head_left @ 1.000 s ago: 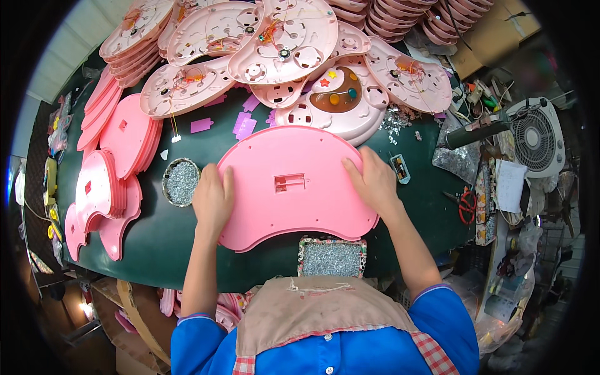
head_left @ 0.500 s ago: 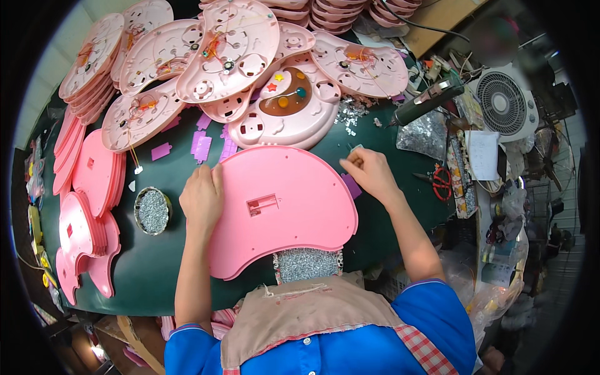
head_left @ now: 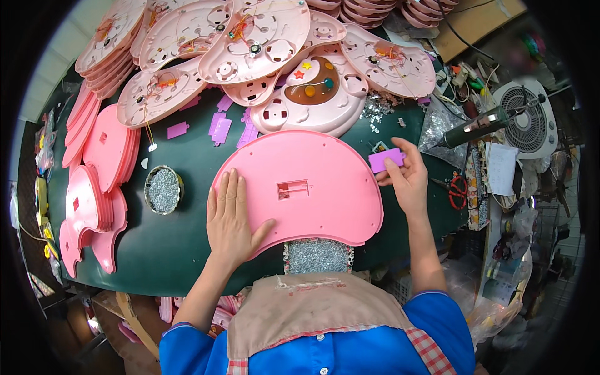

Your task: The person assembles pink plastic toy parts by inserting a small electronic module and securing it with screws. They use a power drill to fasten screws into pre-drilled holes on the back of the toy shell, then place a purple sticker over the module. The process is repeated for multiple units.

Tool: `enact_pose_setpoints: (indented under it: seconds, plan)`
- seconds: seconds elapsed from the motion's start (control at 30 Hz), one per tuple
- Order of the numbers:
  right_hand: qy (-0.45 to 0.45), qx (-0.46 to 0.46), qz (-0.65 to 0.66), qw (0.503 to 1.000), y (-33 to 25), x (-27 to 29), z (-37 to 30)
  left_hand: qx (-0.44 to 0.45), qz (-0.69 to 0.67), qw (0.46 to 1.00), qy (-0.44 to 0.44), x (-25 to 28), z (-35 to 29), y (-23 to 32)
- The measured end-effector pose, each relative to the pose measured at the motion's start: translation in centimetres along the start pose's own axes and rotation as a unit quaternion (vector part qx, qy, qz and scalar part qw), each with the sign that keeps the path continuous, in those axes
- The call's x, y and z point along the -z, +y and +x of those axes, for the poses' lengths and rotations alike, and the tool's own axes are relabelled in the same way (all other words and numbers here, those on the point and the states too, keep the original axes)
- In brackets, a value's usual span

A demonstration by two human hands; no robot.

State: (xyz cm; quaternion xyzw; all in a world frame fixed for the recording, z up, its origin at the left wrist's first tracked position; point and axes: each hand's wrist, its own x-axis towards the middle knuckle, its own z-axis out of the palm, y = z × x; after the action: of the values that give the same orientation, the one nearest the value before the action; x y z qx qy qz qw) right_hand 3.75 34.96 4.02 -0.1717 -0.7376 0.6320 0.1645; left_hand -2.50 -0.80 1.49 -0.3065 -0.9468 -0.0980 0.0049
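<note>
In front of me a pink bean-shaped plastic panel [head_left: 312,215] lies on the dark green table, with a small rectangular opening [head_left: 293,189] near its middle. My left hand [head_left: 231,222] rests flat on the panel's left part, fingers stretched out and thumb apart. Off the panel's right edge, my right hand [head_left: 406,172] pinches a small purple plastic cover [head_left: 386,160] between thumb and fingers. Just behind that cover a small dark object [head_left: 379,147] is partly hidden. More purple covers [head_left: 220,128] are scattered beyond the panel.
Pale pink shells with wires [head_left: 256,44] are heaped at the back. Pink panels [head_left: 103,150] pile up at left beside a bowl of screws [head_left: 164,189]; a tray of screws [head_left: 319,257] sits near me. An electric screwdriver [head_left: 475,127], red-handled scissors [head_left: 457,192] and a fan [head_left: 526,119] are at right.
My right hand has picked up a purple cover and raised it. My left hand has gone from the panel's left edge to lying flat on it. The screwdriver hangs farther right.
</note>
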Motion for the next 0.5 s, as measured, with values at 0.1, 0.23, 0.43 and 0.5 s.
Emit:
enact_pose_setpoints:
  seconds: [0.1,0.23,0.43,0.5]
  plan:
    - [-0.122,-0.115,0.064,0.984,-0.5,-5.7,-1.8,0.011,0.010,1.000,-0.016,0.2,0.1,0.4]
    - [-0.144,-0.113,-0.002,0.983,-0.1,-11.2,-2.8,0.010,0.004,1.000,-0.012,0.2,0.3,0.7]
    - [-0.171,-0.108,0.005,0.979,-0.1,-13.4,-3.3,-0.067,-0.023,0.997,-0.026,0.0,0.9,0.9]
    - [-0.202,-0.123,-0.014,0.972,-0.5,-12.7,-2.3,-0.134,-0.036,0.990,-0.035,0.3,1.1,1.3]
